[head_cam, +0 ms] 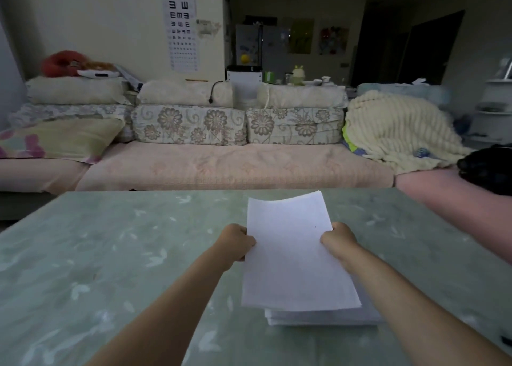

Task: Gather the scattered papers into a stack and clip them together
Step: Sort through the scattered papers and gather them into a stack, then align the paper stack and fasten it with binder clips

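A bundle of white paper sheets (291,252) is held tilted above the green marbled table (110,255), its far edge curling upward. My left hand (235,243) grips the bundle's left edge and my right hand (338,239) grips its right edge, both with curled fingers. Under the bundle's near edge a thicker stack of white paper (318,317) lies flat on the table, partly hidden by my right forearm. No clip is in view.
A small dark object (506,340) sits at the table's right edge. Beyond the far table edge stands a pink sofa (221,166) with floral cushions, a cream blanket (401,127) and a black item (487,169) at the right.
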The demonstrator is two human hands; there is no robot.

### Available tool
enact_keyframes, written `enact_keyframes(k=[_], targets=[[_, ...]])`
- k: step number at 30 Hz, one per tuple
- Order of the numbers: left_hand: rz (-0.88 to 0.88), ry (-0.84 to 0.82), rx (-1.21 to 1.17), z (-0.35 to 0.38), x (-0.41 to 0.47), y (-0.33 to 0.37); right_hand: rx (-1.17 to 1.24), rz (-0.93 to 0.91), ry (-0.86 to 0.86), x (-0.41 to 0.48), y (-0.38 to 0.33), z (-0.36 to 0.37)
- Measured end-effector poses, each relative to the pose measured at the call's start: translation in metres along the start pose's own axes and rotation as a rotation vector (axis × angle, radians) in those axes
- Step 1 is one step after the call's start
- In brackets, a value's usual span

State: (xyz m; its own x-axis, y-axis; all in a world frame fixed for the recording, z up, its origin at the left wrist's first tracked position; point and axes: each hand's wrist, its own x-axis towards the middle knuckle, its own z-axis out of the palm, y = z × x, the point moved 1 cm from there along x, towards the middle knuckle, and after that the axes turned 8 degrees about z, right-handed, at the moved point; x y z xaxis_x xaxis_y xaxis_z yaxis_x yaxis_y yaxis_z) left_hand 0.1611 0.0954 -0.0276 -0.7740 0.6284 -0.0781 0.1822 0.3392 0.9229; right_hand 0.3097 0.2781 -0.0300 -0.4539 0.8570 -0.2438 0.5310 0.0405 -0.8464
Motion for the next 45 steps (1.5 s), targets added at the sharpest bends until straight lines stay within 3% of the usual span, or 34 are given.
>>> enact_keyframes(k=[7,9,16,20,27,32,35,38,42,45], targets=[[-0.025,-0.129,0.465,0.052,0.019,-0.017,-0.525,0.046,0.091,0.030,0.037,-0.001],[-0.049,-0.115,0.451,0.057,0.018,-0.016,-0.604,0.139,0.111,0.030,0.039,-0.001],[-0.066,-0.093,0.307,0.065,0.021,-0.022,-0.304,0.249,0.006,0.046,0.048,-0.008],[-0.053,-0.085,0.468,0.058,0.015,-0.027,-0.164,0.230,-0.048,0.036,0.046,-0.001],[-0.126,-0.032,0.712,-0.005,-0.010,-0.052,-0.149,0.121,-0.244,-0.008,0.036,0.050],[-0.139,-0.046,0.694,-0.024,-0.022,-0.051,-0.205,0.021,-0.284,-0.018,0.039,0.056],[0.046,0.109,0.838,-0.017,-0.025,-0.035,-0.266,-0.065,-0.216,-0.029,0.038,0.039],[0.258,0.235,0.626,0.010,-0.030,-0.010,-0.275,-0.162,-0.142,-0.034,0.044,0.009],[0.476,0.069,0.492,0.086,-0.038,0.031,-0.317,-0.295,-0.020,-0.031,0.067,-0.055],[0.550,-0.080,0.446,0.156,-0.045,0.059,-0.402,-0.297,0.112,-0.027,0.092,-0.115]])
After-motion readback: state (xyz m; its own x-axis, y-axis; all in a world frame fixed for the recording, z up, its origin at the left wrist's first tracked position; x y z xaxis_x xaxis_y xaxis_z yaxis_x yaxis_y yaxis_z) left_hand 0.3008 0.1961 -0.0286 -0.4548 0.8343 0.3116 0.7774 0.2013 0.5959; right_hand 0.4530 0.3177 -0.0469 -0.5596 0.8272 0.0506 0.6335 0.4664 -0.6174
